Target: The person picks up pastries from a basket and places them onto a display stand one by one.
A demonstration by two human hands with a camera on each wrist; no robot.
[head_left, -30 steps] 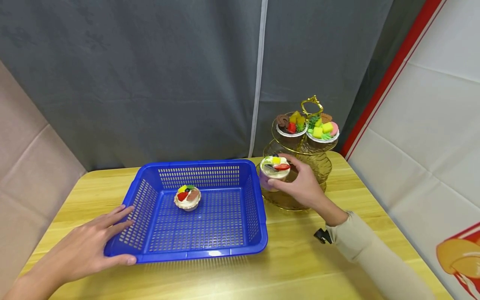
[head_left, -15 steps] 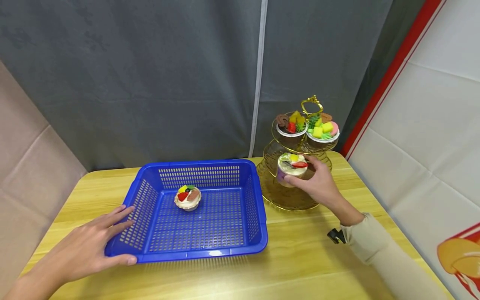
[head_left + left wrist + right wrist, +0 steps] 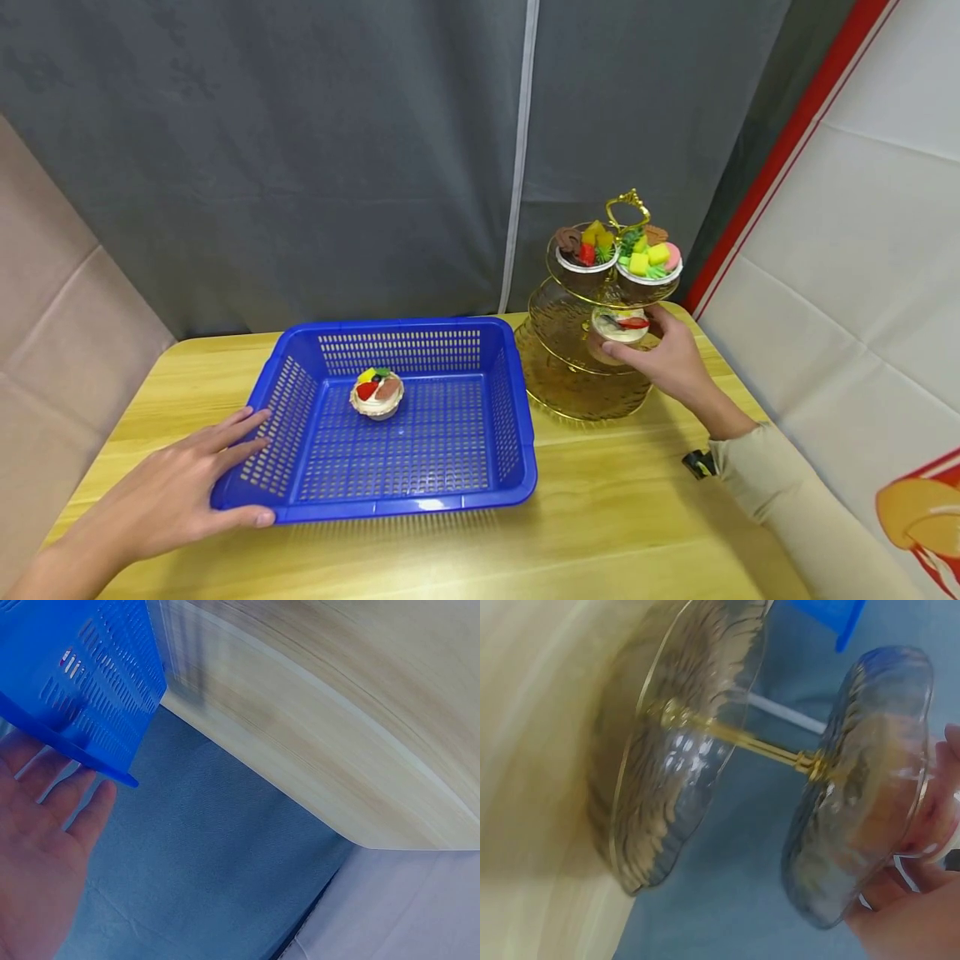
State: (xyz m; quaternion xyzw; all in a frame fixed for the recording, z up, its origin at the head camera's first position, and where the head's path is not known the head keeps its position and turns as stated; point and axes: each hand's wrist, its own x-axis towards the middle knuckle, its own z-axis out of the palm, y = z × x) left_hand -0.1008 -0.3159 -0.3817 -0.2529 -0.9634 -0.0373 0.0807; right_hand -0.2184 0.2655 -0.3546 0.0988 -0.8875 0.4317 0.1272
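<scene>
In the head view my right hand grips a dessert cup topped with white cream and red fruit. The cup is at the middle tier of a gold-rimmed three-tier cake stand, below the top plate. The right wrist view shows the cup at the tier's edge; whether it bears on the plate I cannot tell. My left hand rests on the left side of a blue plastic basket, its fingers extended along the rim. Inside the basket sits a fruit tart.
Two more dessert cups stand on the top tier, one with chocolate and fruit, the other with green cream and yellow cubes. A gold handle rises above them. Behind the wooden table hangs a grey curtain.
My right hand has carried the dessert cup to the right, from the stand's left side to the middle tier. The left hand and the basket stay put.
</scene>
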